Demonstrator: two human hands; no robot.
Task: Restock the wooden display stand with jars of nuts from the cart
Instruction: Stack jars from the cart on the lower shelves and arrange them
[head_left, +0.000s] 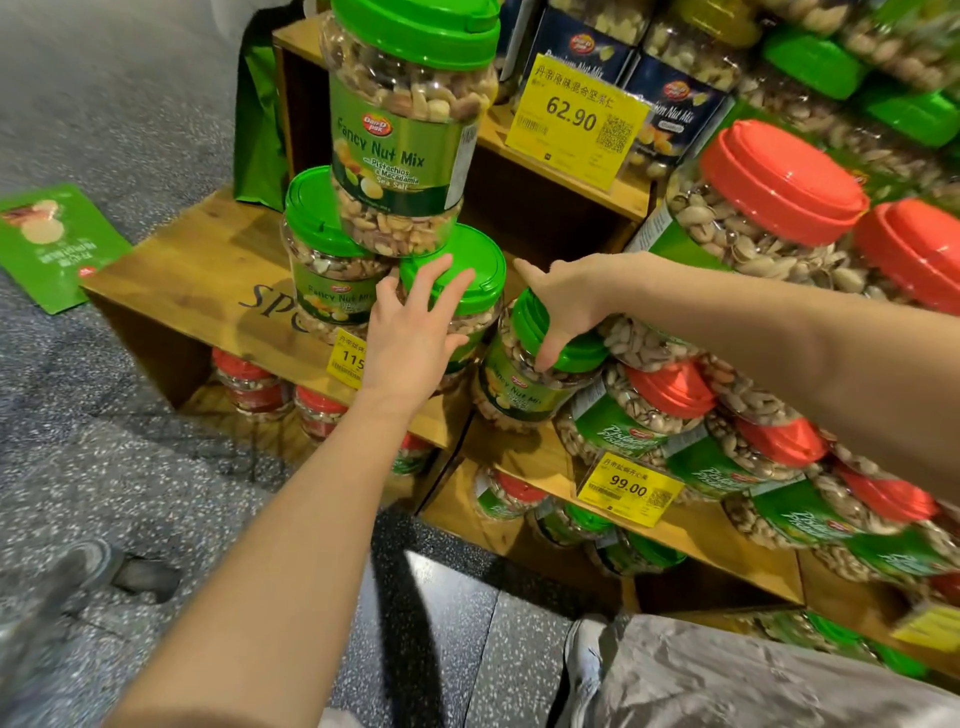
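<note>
Right hand (566, 306) grips jar (514, 395) (left hand (415, 332) at lid (491, 267)).

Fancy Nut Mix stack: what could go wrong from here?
1. The top Fancy Nut Mix jar straddles two lids; the left hand touches one supporting jar, so a nudge could topple it.
2. The right hand grips the tilted jar near its lid; it might slip or knock the leaning pistachio jars.

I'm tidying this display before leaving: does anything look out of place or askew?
A green pouch lies on the floor left of the wooden stand, off any shelf. The Fancy Nut Mix jar held by the right hand leans tilted, not upright.
</note>
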